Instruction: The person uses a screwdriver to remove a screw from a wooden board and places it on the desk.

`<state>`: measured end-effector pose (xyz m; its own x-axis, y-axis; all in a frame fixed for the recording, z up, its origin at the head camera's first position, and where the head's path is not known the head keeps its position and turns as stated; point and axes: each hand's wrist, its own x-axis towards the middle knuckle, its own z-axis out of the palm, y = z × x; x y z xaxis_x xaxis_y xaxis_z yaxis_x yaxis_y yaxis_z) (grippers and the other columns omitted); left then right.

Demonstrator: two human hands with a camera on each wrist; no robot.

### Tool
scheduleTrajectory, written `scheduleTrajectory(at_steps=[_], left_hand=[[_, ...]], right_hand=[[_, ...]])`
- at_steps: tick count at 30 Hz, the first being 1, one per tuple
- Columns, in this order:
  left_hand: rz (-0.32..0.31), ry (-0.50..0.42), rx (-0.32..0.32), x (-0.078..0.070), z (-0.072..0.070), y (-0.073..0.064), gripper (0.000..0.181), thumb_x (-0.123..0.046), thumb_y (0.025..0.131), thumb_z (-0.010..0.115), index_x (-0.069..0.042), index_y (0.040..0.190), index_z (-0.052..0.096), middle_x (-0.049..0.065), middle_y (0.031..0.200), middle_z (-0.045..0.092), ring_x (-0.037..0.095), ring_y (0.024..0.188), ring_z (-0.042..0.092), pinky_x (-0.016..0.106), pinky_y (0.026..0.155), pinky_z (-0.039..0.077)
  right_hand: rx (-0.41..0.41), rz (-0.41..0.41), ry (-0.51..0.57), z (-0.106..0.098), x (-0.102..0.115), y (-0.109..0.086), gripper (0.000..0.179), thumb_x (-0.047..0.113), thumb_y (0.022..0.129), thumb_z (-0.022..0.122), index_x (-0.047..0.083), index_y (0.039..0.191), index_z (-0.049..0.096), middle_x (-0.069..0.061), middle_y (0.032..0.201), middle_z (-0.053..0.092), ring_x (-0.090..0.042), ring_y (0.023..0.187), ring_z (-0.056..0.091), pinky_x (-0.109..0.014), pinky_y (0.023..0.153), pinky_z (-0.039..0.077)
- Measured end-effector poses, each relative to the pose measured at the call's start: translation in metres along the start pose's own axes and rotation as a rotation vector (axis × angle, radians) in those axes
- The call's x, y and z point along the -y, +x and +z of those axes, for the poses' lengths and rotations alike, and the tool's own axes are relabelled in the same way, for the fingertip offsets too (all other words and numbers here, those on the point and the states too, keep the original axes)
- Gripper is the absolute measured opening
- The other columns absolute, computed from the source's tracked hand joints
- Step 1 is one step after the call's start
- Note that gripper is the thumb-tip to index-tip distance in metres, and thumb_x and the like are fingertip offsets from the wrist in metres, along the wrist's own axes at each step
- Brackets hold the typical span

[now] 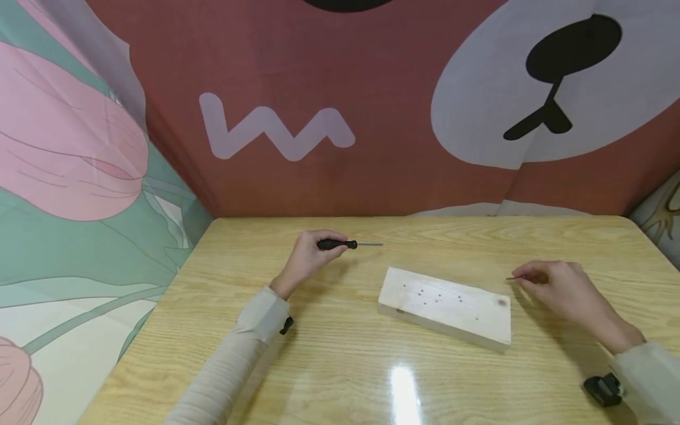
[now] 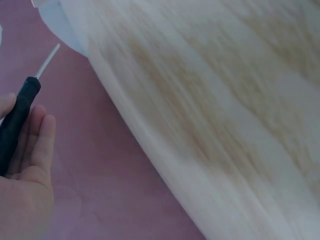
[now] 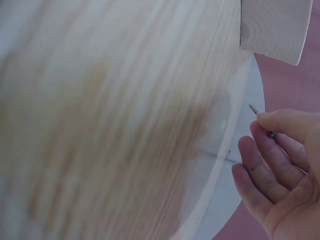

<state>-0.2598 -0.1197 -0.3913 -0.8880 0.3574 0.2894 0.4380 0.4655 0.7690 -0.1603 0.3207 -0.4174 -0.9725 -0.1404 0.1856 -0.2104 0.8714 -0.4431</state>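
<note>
My left hand [image 1: 313, 254] holds a screwdriver [image 1: 337, 244] by its black handle, above the left half of the table. Its thin metal shaft [image 2: 48, 60] points away from the fingers, toward the right in the head view. A small threaded screw [image 3: 253, 108] is pinched between thumb and fingertips of my right hand [image 1: 563, 289], its tip sticking out. That hand is just past the right end of a pale wooden block [image 1: 451, 304]. The block lies flat on the table and has several small dark holes in its top face, plus a dark knot near the right end.
The light wood-grain table [image 1: 329, 366] reaches back to a red cloth [image 1: 372, 183] printed with a cartoon face. A flowered cloth [image 1: 64, 248] hangs along the left side. Glare shows on the tabletop near the front.
</note>
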Motion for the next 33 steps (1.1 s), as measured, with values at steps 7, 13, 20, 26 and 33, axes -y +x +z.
scheduleTrajectory(at_steps=[7, 13, 20, 26, 33], left_hand=[[-0.026, 0.080, 0.061, 0.003, 0.000, 0.000, 0.018, -0.011, 0.088, 0.076, -0.006, 0.105, 0.077, 0.011, 0.108, 0.075, 0.018, 0.087, 0.073, 0.021, 0.067, 0.059], [-0.027, 0.112, 0.100, 0.007, -0.001, 0.001, 0.023, -0.010, 0.089, 0.075, -0.002, 0.110, 0.075, 0.013, 0.114, 0.073, 0.024, 0.094, 0.073, 0.026, 0.073, 0.061], [-0.026, 0.176, 0.105, 0.010, -0.003, 0.001, 0.022, -0.011, 0.088, 0.075, -0.004, 0.109, 0.076, 0.012, 0.114, 0.074, 0.023, 0.097, 0.072, 0.029, 0.075, 0.061], [-0.026, 0.223, 0.129, 0.010, -0.004, 0.000, 0.020, -0.010, 0.087, 0.076, -0.006, 0.107, 0.076, 0.013, 0.112, 0.074, 0.025, 0.098, 0.072, 0.031, 0.078, 0.062], [-0.020, 0.271, 0.147, 0.016, -0.003, 0.000, 0.018, -0.007, 0.086, 0.076, -0.008, 0.105, 0.077, 0.011, 0.111, 0.075, 0.024, 0.103, 0.071, 0.036, 0.086, 0.060]], right_hand=[[0.067, 0.018, 0.020, 0.001, -0.004, -0.002, 0.011, 0.006, 0.087, 0.073, 0.003, 0.097, 0.076, -0.013, 0.089, 0.075, -0.014, 0.072, 0.068, -0.021, 0.058, 0.052], [0.087, -0.001, 0.004, 0.002, -0.004, -0.002, 0.011, 0.004, 0.086, 0.073, 0.004, 0.097, 0.076, -0.014, 0.092, 0.075, -0.022, 0.076, 0.070, -0.021, 0.059, 0.052], [0.115, 0.002, -0.012, 0.000, -0.006, 0.001, 0.012, 0.004, 0.086, 0.072, 0.002, 0.097, 0.076, -0.015, 0.093, 0.075, -0.022, 0.077, 0.070, -0.029, 0.062, 0.056], [0.133, 0.019, -0.015, -0.001, -0.007, -0.001, 0.013, 0.005, 0.087, 0.072, 0.002, 0.099, 0.075, -0.016, 0.094, 0.075, -0.025, 0.079, 0.070, -0.032, 0.063, 0.057], [0.119, -0.028, -0.045, -0.001, -0.012, -0.003, 0.011, 0.005, 0.084, 0.075, 0.007, 0.095, 0.077, -0.010, 0.093, 0.076, -0.022, 0.081, 0.070, -0.025, 0.064, 0.054]])
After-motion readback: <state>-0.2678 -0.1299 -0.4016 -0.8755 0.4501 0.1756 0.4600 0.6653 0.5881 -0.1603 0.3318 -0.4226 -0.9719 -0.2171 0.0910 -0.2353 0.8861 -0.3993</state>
